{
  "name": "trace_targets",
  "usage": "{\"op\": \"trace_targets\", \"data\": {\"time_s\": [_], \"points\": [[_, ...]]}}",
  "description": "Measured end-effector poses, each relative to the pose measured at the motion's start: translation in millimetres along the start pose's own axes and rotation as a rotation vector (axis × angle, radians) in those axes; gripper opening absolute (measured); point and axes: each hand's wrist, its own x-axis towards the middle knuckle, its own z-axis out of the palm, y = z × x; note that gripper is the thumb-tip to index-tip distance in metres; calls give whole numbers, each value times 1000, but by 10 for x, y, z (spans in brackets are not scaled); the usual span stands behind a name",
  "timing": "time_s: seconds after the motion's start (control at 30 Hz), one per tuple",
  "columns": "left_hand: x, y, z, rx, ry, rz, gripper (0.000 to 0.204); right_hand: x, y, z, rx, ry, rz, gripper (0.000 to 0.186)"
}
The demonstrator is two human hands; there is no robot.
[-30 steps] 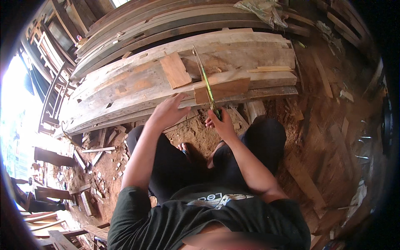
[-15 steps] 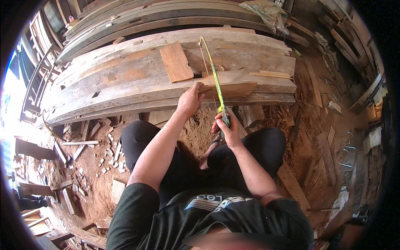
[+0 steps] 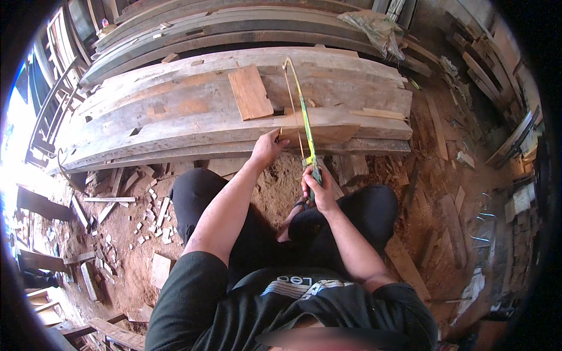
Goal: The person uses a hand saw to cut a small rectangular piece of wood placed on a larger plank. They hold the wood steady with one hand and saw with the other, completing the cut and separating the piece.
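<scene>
while left hand [image 3: 268,147] seems to pinch the short board's [image 3: 332,134] end and right hand [image 3: 318,188] clasps the saw [image 3: 305,111], keep blade [image 3: 294,111] straight, clear of that pinch.

ok I count two hands [image 3: 267,147] [image 3: 319,186] at 11 and 3 o'clock, one bow saw [image 3: 304,108] between 12 and 1, one plastic sheet [image 3: 374,29] at 1.

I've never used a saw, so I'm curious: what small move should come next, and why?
Probably a short, gentle stroke: the right hand grips the bow saw, its blade appears to cross the wooden piece, and the left hand is at that piece's left end, seemingly steadying it.
</scene>
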Motion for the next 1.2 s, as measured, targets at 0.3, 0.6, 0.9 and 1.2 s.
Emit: {"op": "trace_targets", "data": {"time_s": [0.3, 0.6, 0.9, 1.2], "points": [[24, 60, -21, 11, 9, -30, 48, 6, 31, -29, -38, 5, -6, 14], [28, 150, -65, 24, -12, -71, 48, 16, 47, -40, -19, 11, -1, 14], [98, 312, -163, -104, 5, 32, 35, 37, -151, -29, -102, 110, 91, 14], [179, 153, -86, -110, -38, -75, 34, 200, -261, -41, -17, 86, 178, 17]]}}
